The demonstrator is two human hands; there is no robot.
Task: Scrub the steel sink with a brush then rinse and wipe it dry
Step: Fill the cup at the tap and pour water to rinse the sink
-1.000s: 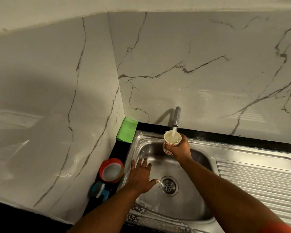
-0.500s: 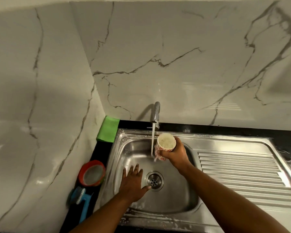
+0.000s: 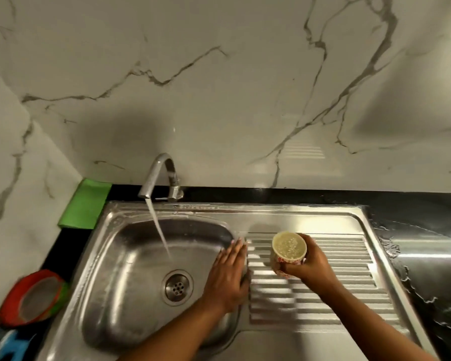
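Marble-veined wall tiles rise behind a black surface (image 3: pixel 414 217) that carries the steel sink (image 3: pixel 130 256), its basin to the left and its ribbed drainboard (image 3: pixel 336 282) to the right. Water runs from the curved tap (image 3: pixel 158 175) at the far rim and falls into the basin just beyond the drain (image 3: pixel 177 287). The left hand (image 3: pixel 228 278) lies palm down on the ridge between basin and drainboard, fingers (image 3: pixel 236 247) straight and together, holding nothing. The right hand (image 3: pixel 306 265) hovers over the drainboard, its fingers curled round a patterned cup (image 3: pixel 288 247) held upright and full of foamy water. A green cloth (image 3: pixel 85 204) rests at the far left corner. Near left, a red-rimmed round container (image 3: pixel 33 298) is blurred, and a blue object (image 3: pixel 4 346) beside it is cut off by the frame edge, so its shape cannot be made out.
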